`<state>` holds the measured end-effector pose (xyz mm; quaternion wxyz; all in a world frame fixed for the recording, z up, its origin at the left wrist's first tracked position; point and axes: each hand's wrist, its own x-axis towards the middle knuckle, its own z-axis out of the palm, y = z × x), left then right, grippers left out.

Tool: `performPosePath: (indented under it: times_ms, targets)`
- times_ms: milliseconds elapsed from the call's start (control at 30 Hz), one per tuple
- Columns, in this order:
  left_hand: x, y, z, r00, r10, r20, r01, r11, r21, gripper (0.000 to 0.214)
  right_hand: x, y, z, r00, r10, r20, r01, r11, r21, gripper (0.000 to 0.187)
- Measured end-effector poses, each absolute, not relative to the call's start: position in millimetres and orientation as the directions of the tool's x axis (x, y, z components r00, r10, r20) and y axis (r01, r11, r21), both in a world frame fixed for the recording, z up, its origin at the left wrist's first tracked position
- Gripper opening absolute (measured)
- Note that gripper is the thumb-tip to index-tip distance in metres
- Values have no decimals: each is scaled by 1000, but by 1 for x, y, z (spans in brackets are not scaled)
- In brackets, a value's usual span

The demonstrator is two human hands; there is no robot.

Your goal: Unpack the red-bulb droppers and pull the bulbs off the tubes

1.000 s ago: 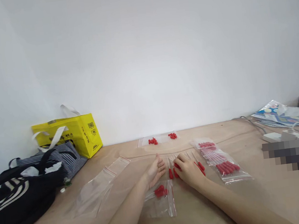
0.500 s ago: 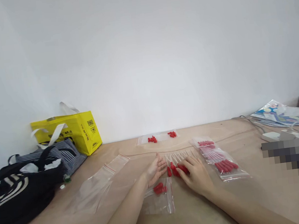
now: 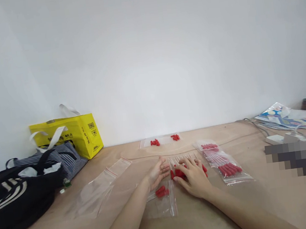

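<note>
In the head view, a row of droppers with red rubber bulbs (image 3: 172, 175) lies in the middle of the table, their thin clear tubes pointing away from me. My right hand (image 3: 197, 180) rests over these bulbs with fingers spread, hiding part of the row. To the left of the row, my left hand (image 3: 158, 172) is on its edge, palm facing the droppers, fingers stretched out and holding nothing. Just below it, a clear zip bag (image 3: 161, 212) carries a few red-bulbed droppers. Another zip bag (image 3: 240, 178), filled with droppers at both ends, lies to the right.
Near the wall is a flat bag with small red bulbs (image 3: 155, 143). Clear plastic bags (image 3: 95, 190) lie at left, beside a black bag (image 3: 19, 205), a striped bag (image 3: 71, 160) and a yellow bag (image 3: 93, 136). A power strip (image 3: 277, 139) and printed sheets (image 3: 284, 118) are at right.
My right hand's fingers have spread and shifted slightly left across the bulbs, and more red shows at its right side. My left hand stays nearly in place.
</note>
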<state>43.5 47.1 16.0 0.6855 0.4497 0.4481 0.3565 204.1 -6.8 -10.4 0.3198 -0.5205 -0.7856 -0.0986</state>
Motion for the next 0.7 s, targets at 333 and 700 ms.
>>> performPosePath:
  times_ms: [333,700]
  targets:
    - [42,50,14,351,891,-288,-10,311,950,64,212,-3,-17,-82,764,640,879,358,-315,24]
    - [-2,23,19,261,964,43,211,-100,972,38,206,-27,-9,-340,811,477,695,558,-454,10]
